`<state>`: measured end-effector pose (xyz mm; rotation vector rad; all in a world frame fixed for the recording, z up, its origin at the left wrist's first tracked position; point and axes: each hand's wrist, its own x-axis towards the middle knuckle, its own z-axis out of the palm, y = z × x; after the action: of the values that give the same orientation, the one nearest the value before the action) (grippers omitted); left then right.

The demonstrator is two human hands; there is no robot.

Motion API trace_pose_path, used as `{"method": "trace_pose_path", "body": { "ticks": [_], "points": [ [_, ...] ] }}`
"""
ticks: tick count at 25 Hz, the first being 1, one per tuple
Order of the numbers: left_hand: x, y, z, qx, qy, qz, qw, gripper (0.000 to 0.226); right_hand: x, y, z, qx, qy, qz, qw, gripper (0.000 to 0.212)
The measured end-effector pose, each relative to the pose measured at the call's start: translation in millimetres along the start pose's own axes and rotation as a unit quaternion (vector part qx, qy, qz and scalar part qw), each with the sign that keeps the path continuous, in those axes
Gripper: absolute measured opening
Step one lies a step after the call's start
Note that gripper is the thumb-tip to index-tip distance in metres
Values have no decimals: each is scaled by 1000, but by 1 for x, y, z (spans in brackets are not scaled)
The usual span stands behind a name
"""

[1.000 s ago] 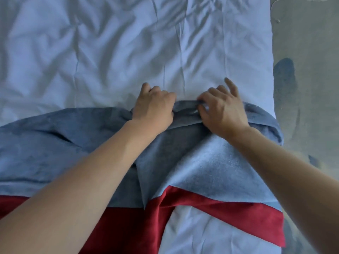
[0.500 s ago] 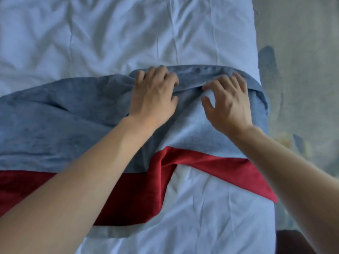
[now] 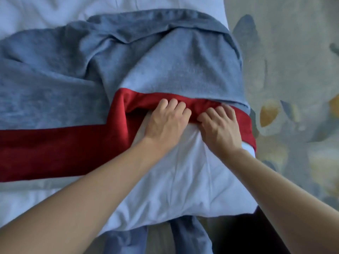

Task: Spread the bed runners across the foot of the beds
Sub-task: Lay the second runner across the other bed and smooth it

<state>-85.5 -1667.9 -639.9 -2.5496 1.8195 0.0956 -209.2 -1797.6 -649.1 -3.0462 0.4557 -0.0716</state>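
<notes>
A blue-grey bed runner (image 3: 165, 70) with a red band (image 3: 55, 147) lies rumpled across the white bed (image 3: 183, 180). Its right part is skewed, and the red band bends upward near the middle. My left hand (image 3: 165, 123) grips the red edge with curled fingers. Close beside it, my right hand (image 3: 220, 123) also grips the red edge, near the bed's right side. The fingertips of both hands are tucked into the cloth. The runner's right end hangs over the mattress edge.
Patterned grey carpet (image 3: 293, 88) with blue and yellow shapes lies to the right of the bed. White sheet (image 3: 36, 15) shows beyond the runner. Blue trouser legs (image 3: 187, 235) appear below the bed's near corner.
Both hands left the runner's far blue edge and came back to its near red edge, which they now grip. The view has shifted toward the bed's near corner.
</notes>
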Motion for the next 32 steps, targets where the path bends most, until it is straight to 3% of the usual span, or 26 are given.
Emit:
{"method": "trace_pose_path", "body": {
  "ticks": [4, 9, 14, 20, 26, 28, 32],
  "points": [
    [9, 26, 7, 1, 35, -34, 999, 15, -24, 21, 5, 10, 46, 28, 999, 11],
    [-6, 79, 10, 2, 29, -36, 999, 17, -85, 61, -8, -4, 2, 53, 999, 10],
    [-34, 58, 13, 20, 46, -91, 995, 15, -49, 10, 5, 37, 47, -30, 998, 8],
    [-70, 41, 16, 31, 61, -96, 993, 17, -88, 50, -4, -25, 27, 44, 998, 6],
    [-108, 10, 16, 3, 81, -105, 991, 16, -78, -49, 4, 23, 60, -45, 997, 7],
    [-120, -1, 16, 5, 91, -97, 991, 13, -77, -63, 11, 17, 55, -45, 997, 7],
    [-130, -11, 20, 7, 95, -96, 991, 10, -64, -62, 13, 1, 53, -17, 998, 28]
  ]
}}
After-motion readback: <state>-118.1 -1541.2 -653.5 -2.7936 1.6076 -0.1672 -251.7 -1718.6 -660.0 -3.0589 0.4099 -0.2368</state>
